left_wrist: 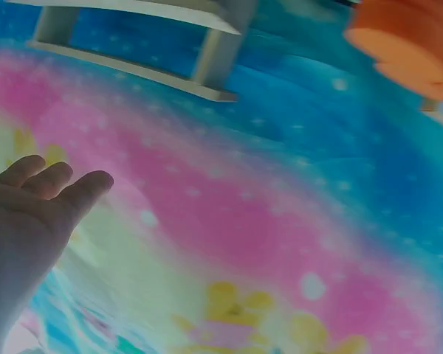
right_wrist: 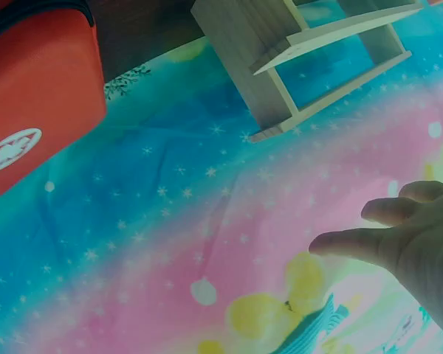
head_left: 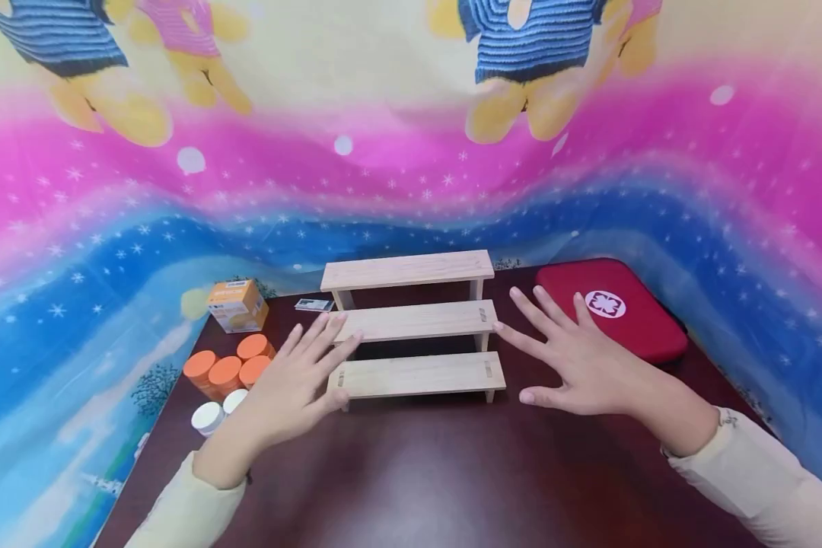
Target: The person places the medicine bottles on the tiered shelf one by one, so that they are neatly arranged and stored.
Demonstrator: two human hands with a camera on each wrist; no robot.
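A three-step wooden rack [head_left: 416, 374] stands at the middle of the dark table. My left hand [head_left: 294, 392] is spread at the rack's left end, its fingers overlapping the lower steps in the head view; whether it touches them I cannot tell. To the rack's right, my right hand [head_left: 578, 365] is spread with nothing in it, partly in front of a red case [head_left: 647, 323] with a white emblem. Both wrist views show part of the rack [left_wrist: 214, 63] [right_wrist: 269, 96], with fingers of the left hand [left_wrist: 37, 199] and right hand [right_wrist: 406, 236] extended and holding nothing.
Several orange-lidded jars [head_left: 224, 373] and white-lidded jars [head_left: 208, 417] stand on the left, partly behind my left forearm. Behind them is an orange and white box [head_left: 238, 307], with a small flat packet [head_left: 313, 305] beside it. A patterned cloth [head_left: 383, 175] hangs around the table [head_left: 418, 472].
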